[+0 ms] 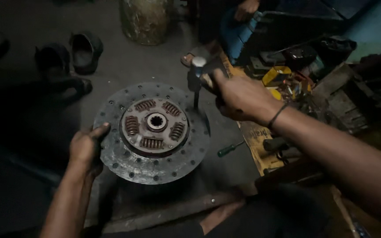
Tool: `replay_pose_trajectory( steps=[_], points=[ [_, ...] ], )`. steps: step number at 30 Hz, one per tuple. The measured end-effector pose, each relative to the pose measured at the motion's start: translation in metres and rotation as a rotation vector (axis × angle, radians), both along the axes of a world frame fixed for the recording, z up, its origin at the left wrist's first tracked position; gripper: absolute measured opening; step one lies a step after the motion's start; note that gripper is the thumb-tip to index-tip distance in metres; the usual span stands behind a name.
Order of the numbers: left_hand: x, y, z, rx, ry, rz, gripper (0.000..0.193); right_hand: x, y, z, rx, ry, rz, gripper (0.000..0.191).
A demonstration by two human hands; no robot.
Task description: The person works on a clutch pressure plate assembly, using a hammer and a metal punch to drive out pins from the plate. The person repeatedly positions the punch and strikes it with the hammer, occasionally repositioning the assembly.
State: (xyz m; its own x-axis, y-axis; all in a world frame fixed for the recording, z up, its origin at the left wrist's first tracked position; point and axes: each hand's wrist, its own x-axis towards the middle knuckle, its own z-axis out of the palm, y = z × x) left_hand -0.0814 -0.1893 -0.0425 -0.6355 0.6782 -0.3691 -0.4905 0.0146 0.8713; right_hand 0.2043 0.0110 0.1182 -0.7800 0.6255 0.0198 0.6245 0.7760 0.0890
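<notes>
Ideally, with the left hand [84, 147] clamped on the rim of the clutch disc [151, 132] lying flat on the floor, the right hand [239, 98], clenched round the hammer [198, 75], strikes squarely near the disc's far edge.

concrete floor [124, 66], clutch disc [151, 132], screwdriver [229, 149], shoes [84, 52]

1 clutch disc [151, 131], 5 springs [151, 143], 2 shoes [85, 51]

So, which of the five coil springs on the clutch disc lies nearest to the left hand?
The spring on the hub's left side, standing nearly upright, closest to the left hand gripping the clutch disc rim.
</notes>
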Motion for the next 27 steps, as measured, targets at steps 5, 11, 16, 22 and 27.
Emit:
replay_pose_trajectory(
  steps=[5, 11, 16, 22, 27],
  points=[
    [-0.001, 0.001, -0.003, 0.063, 0.0, -0.023, 0.039, 0.007, 0.013, 0.037, 0.203, 0.34, 0.096, 0.062],
    [-0.002, 0.001, -0.005, 0.028, 0.041, -0.029, 0.043, 0.007, 0.007, 0.003, 0.059, -0.079, -0.122, 0.065],
    [-0.004, 0.002, -0.007, -0.048, -0.023, -0.03, 0.04, 0.006, 0.006, 0.01, -0.094, -0.132, -0.205, 0.034],
    [-0.005, 0.002, -0.008, 0.017, -0.027, -0.013, 0.038, 0.019, -0.009, 0.053, 0.365, 0.524, 0.238, 0.059],
    [-0.004, 0.002, -0.009, 0.019, -0.028, -0.011, 0.038, 0.01, -0.017, 0.006, 0.218, 0.292, -0.053, 0.058]
  ],
)
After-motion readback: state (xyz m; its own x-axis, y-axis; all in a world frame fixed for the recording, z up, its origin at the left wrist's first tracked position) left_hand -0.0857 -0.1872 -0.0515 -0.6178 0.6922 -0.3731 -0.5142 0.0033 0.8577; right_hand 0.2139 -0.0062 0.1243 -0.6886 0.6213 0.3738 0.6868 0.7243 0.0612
